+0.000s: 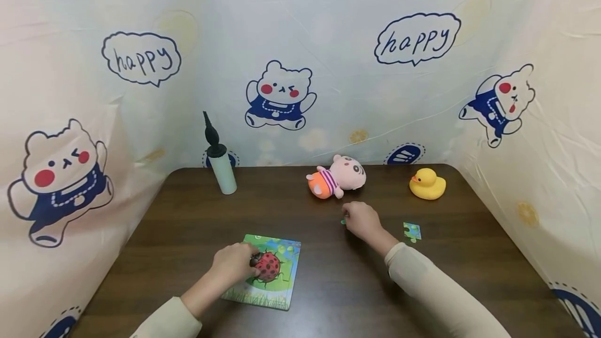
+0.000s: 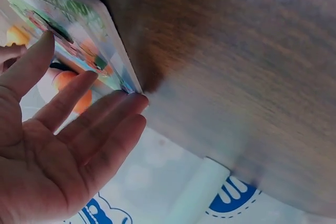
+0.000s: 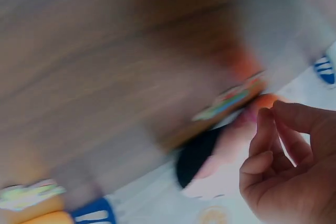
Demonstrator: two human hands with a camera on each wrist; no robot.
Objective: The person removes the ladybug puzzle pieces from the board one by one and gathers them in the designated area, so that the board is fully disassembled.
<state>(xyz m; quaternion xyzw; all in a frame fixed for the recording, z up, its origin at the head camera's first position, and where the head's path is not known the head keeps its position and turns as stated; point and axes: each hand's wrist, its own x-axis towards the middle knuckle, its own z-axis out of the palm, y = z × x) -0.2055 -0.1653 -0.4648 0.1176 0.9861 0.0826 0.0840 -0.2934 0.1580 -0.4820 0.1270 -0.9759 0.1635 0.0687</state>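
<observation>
Dark brown tabletop (image 1: 347, 301), wood-grained, bounded at the back and both sides by a pale printed cloth (image 1: 338, 20).

Front, two sleeves: light, long; one at the left (image 1: 171, 320), one at the right (image 1: 436, 280).

Left hand (image 1: 235, 262): relaxed, gripping nothing; fingers nearly straight and spread in the left wrist view, fingertips at the edge of the puzzle board, thumb over its printed face.

Puzzle board (image 1: 277, 291): one, flat on the table, left of centre at the front; red ladybug with black spots on a green ground, grass along the near side, blue at the far right corner.

Right hand (image 1: 362, 220): farther out, right of centre; fingers bent, tips of thumb and forefinger together. Small green piece (image 1: 344, 221) just at the fingertips; whether it is pinched or lies beneath them cannot be told. Right wrist view partly blurred.

Loose puzzle piece (image 1: 412, 231): one, green and blue, on the table to the right of that hand.

Rear row, right to left: yellow toy duck (image 1: 428, 185), orange bill turned left; plush toy (image 1: 348, 172), pink head, striped middle, orange lower body, lying down; hand pump (image 1: 223, 173), pale green barrel, black nozzle upward.

Behind: cartoon bears (image 1: 277, 111) and "happy" speech bubbles (image 1: 418, 39) on the cloth.
</observation>
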